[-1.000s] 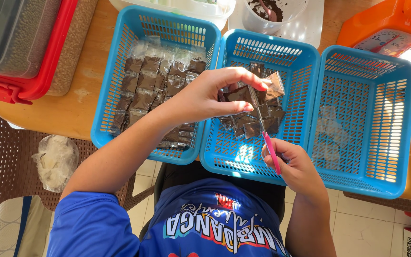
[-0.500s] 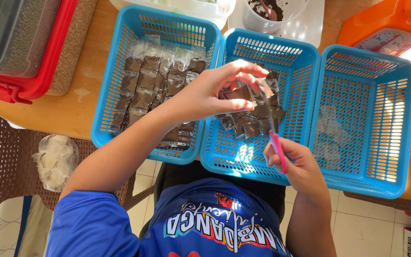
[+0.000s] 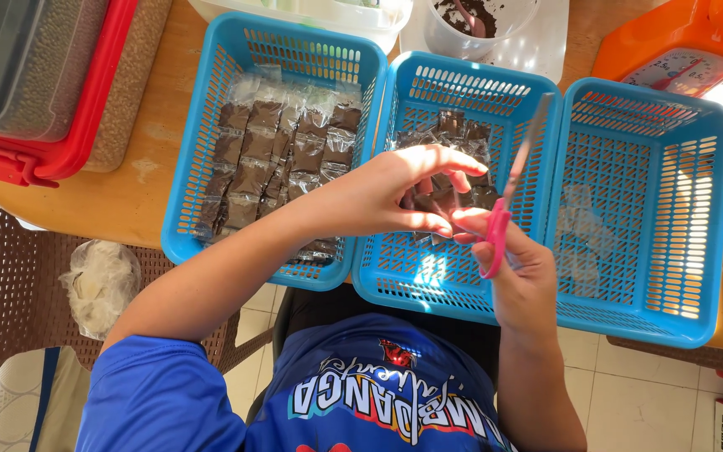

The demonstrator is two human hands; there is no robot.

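Three blue plastic baskets stand side by side on a wooden table (image 3: 140,197). Rows of small clear packets of brown powder (image 3: 278,142) fill the left basket (image 3: 184,176). More of these packets (image 3: 455,127) lie loose in the middle basket (image 3: 462,74). My left hand (image 3: 391,194) hovers over that middle basket with fingers curled and spread, and I see nothing in it. My right hand (image 3: 522,269) grips pink-handled scissors (image 3: 497,230), blades pointing up over the rim between the middle and right baskets. The right basket (image 3: 696,251) holds a few clear plastic pieces (image 3: 583,219).
A red-rimmed storage box (image 3: 60,92) sits at the table's far left. A clear tub of brown powder (image 3: 479,17) and an orange kitchen scale (image 3: 671,63) stand behind the baskets. A crumpled plastic bag (image 3: 98,280) lies on a woven brown chair at the left.
My left hand held a packet up against the scissors a second ago. Now it has lowered over the middle basket without it, and the scissors have tilted upright.
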